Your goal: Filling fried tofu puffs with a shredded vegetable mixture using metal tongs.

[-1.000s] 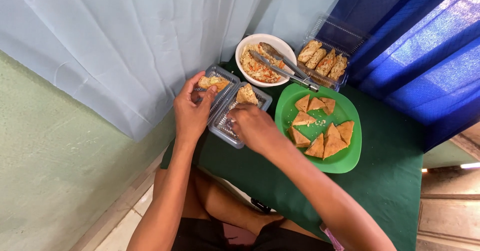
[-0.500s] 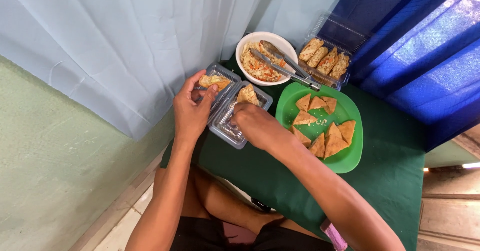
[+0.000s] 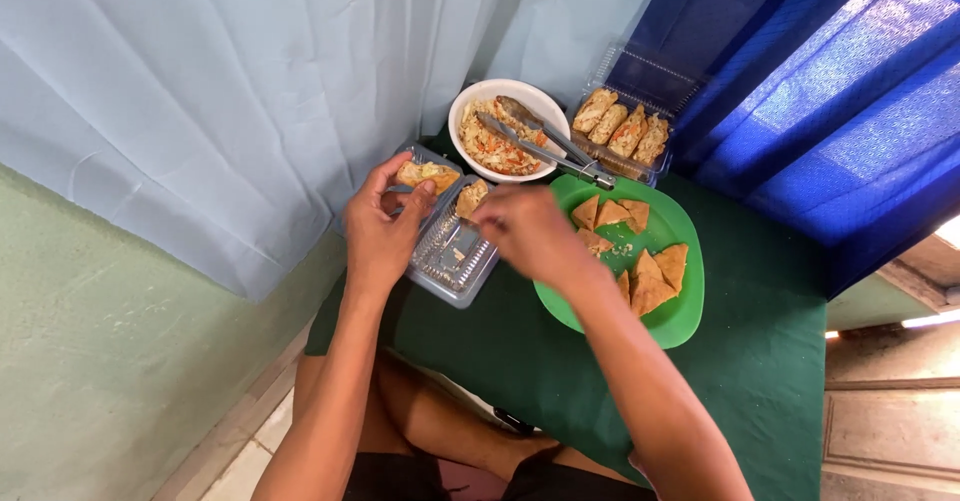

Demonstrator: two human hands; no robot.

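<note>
Green tabletop (image 3: 760,361): clear container (image 3: 452,256) between hands.

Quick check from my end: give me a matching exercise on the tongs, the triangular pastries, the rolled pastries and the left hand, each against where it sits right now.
Things:
1. metal tongs
2. triangular pastries
3. rolled pastries
4. left hand

Places:
A. in the clear plastic box by the blue curtain
B. on the green plate
C. across the white bowl of filling
D. at the open clear container on the green cloth

Pairs: 1-C, 2-B, 3-A, 4-D
</note>
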